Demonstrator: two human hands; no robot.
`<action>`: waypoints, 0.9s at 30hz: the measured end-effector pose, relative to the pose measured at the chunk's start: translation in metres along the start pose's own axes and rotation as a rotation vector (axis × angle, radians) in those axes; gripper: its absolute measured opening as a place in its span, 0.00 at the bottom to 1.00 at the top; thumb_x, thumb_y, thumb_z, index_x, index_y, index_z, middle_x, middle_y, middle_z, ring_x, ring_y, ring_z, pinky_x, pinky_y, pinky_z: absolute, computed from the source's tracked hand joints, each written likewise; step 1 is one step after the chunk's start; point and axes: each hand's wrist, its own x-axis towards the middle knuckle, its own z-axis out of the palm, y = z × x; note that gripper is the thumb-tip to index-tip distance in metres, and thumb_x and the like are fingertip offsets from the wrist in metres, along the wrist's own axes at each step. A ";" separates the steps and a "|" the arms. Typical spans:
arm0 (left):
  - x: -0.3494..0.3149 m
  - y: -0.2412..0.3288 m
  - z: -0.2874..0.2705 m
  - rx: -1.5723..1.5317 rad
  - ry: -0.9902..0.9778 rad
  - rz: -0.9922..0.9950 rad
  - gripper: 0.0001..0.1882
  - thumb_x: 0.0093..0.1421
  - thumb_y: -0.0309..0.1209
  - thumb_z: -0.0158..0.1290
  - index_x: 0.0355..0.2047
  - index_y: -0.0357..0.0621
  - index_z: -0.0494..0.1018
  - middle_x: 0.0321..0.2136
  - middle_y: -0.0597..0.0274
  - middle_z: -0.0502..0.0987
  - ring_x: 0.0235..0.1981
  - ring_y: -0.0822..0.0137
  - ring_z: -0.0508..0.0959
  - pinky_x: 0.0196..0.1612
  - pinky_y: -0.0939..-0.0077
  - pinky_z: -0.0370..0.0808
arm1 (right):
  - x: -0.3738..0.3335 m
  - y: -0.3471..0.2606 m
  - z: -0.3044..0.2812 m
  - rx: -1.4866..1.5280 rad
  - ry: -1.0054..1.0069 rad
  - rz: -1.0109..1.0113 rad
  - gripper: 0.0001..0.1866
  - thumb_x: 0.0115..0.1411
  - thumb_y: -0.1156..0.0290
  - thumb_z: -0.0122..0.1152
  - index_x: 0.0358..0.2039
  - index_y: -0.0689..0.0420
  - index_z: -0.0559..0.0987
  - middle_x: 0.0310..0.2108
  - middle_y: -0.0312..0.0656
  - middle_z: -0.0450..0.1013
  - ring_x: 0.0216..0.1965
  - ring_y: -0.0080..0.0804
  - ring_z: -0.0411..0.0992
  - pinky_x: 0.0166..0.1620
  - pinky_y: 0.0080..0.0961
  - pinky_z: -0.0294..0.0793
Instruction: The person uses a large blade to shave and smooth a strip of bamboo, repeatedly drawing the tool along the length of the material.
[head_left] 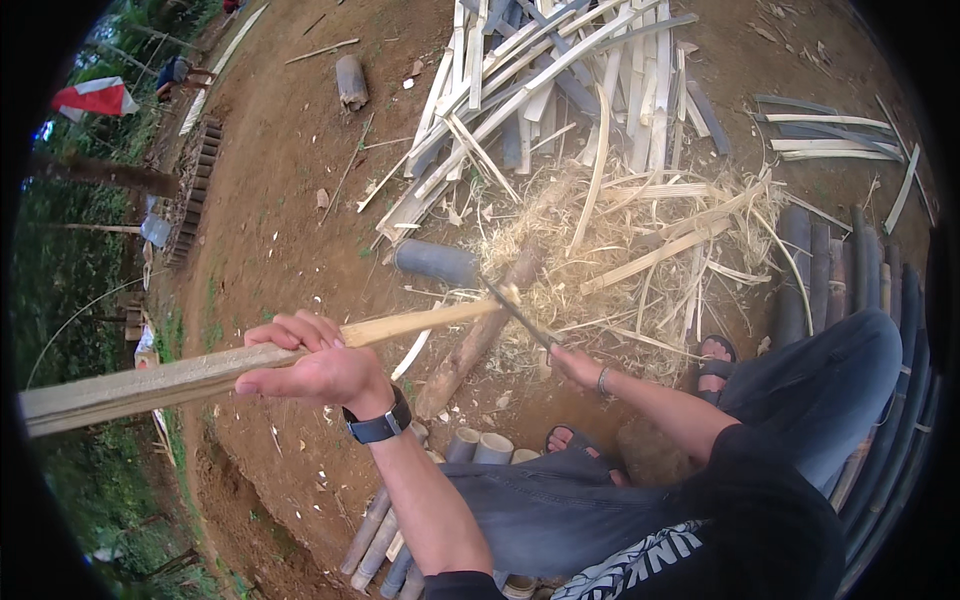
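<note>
A long pale bamboo slat (420,322) runs from the left edge toward the middle of the head view. My left hand (325,372), with a dark watch at the wrist, grips it, fingers over the top and thumb along the lower side. In my right hand (577,368) is the handle of a long dark-bladed knife (517,314), whose blade crosses the slat's far end. That end lies over a brown log (465,368) on the ground. Curled pale shavings (555,270) surround the log's far part.
Split bamboo strips (560,80) are heaped ahead, with a smaller stack (835,135) at the far right. A grey bamboo piece (437,262) lies beside the log. Bamboo poles (905,400) line the right side; cut bamboo lengths (375,535) lie by my left forearm.
</note>
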 end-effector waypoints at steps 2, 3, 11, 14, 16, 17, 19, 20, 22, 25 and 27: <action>0.006 -0.002 0.000 0.001 -0.013 0.010 0.32 0.60 0.68 0.25 0.22 0.52 0.49 0.10 0.73 0.47 0.11 0.78 0.47 0.15 0.84 0.44 | -0.004 -0.005 0.002 -0.017 -0.017 -0.029 0.35 0.60 0.33 0.37 0.13 0.52 0.62 0.10 0.32 0.59 0.09 0.19 0.59 0.13 0.20 0.60; 0.009 0.000 0.002 -0.004 0.004 0.037 0.32 0.60 0.68 0.25 0.22 0.52 0.49 0.10 0.74 0.47 0.11 0.78 0.47 0.15 0.84 0.43 | -0.008 -0.016 -0.006 -0.049 -0.031 -0.053 0.35 0.59 0.33 0.37 0.13 0.51 0.62 0.09 0.32 0.59 0.09 0.19 0.59 0.14 0.21 0.61; 0.001 -0.002 -0.007 0.001 0.025 -0.016 0.32 0.59 0.68 0.26 0.22 0.52 0.50 0.11 0.74 0.47 0.12 0.78 0.46 0.15 0.83 0.43 | -0.031 -0.068 0.005 0.335 -0.228 -0.449 0.35 0.61 0.34 0.37 0.17 0.56 0.66 0.10 0.33 0.60 0.10 0.19 0.59 0.13 0.17 0.56; -0.002 0.000 -0.002 0.026 -0.023 -0.008 0.32 0.59 0.69 0.26 0.22 0.52 0.50 0.11 0.73 0.47 0.12 0.78 0.46 0.15 0.83 0.43 | -0.005 0.005 0.001 0.008 -0.035 0.076 0.35 0.61 0.35 0.36 0.17 0.56 0.66 0.10 0.33 0.60 0.10 0.19 0.58 0.13 0.17 0.56; 0.010 0.002 -0.001 0.005 -0.005 0.058 0.32 0.59 0.69 0.26 0.22 0.51 0.50 0.11 0.73 0.47 0.12 0.78 0.46 0.15 0.83 0.43 | -0.017 -0.022 -0.003 -0.025 -0.053 0.012 0.35 0.61 0.34 0.36 0.17 0.56 0.66 0.10 0.33 0.60 0.10 0.20 0.58 0.13 0.18 0.57; 0.003 -0.003 -0.010 0.032 -0.001 0.043 0.32 0.59 0.69 0.25 0.22 0.51 0.50 0.11 0.73 0.47 0.12 0.78 0.46 0.15 0.83 0.43 | -0.031 -0.027 0.003 0.063 -0.117 -0.078 0.35 0.60 0.34 0.37 0.17 0.55 0.66 0.09 0.33 0.60 0.10 0.20 0.58 0.13 0.18 0.57; 0.002 -0.003 -0.009 0.033 0.015 0.016 0.32 0.59 0.69 0.26 0.22 0.52 0.50 0.12 0.73 0.47 0.12 0.78 0.46 0.16 0.83 0.42 | -0.035 -0.088 0.003 0.224 -0.220 -0.341 0.36 0.59 0.33 0.38 0.16 0.55 0.65 0.09 0.33 0.59 0.10 0.20 0.58 0.13 0.20 0.57; 0.002 -0.004 -0.006 0.028 0.024 0.008 0.32 0.59 0.69 0.26 0.22 0.52 0.50 0.12 0.73 0.47 0.12 0.78 0.46 0.16 0.83 0.42 | -0.037 -0.102 0.000 0.294 -0.261 -0.447 0.36 0.59 0.32 0.39 0.15 0.56 0.65 0.09 0.33 0.59 0.10 0.20 0.58 0.13 0.21 0.58; 0.001 -0.002 -0.007 0.025 0.031 -0.013 0.32 0.59 0.69 0.26 0.22 0.52 0.49 0.12 0.73 0.47 0.13 0.78 0.46 0.16 0.83 0.42 | -0.040 -0.115 0.002 0.445 -0.352 -0.646 0.37 0.58 0.32 0.40 0.14 0.56 0.64 0.08 0.32 0.58 0.09 0.20 0.57 0.13 0.21 0.58; -0.004 -0.001 -0.001 -0.001 0.018 -0.044 0.32 0.60 0.68 0.24 0.21 0.52 0.50 0.11 0.73 0.47 0.12 0.78 0.46 0.15 0.83 0.41 | -0.008 -0.017 0.008 0.344 -0.292 -0.037 0.37 0.58 0.33 0.41 0.11 0.56 0.65 0.08 0.34 0.59 0.09 0.22 0.59 0.14 0.24 0.59; -0.003 0.001 -0.005 0.016 0.009 -0.045 0.31 0.61 0.66 0.20 0.21 0.53 0.50 0.10 0.72 0.48 0.10 0.77 0.47 0.13 0.84 0.43 | 0.011 0.025 -0.021 -0.316 0.133 -0.143 0.38 0.57 0.32 0.43 0.09 0.55 0.67 0.08 0.37 0.62 0.10 0.25 0.62 0.15 0.27 0.61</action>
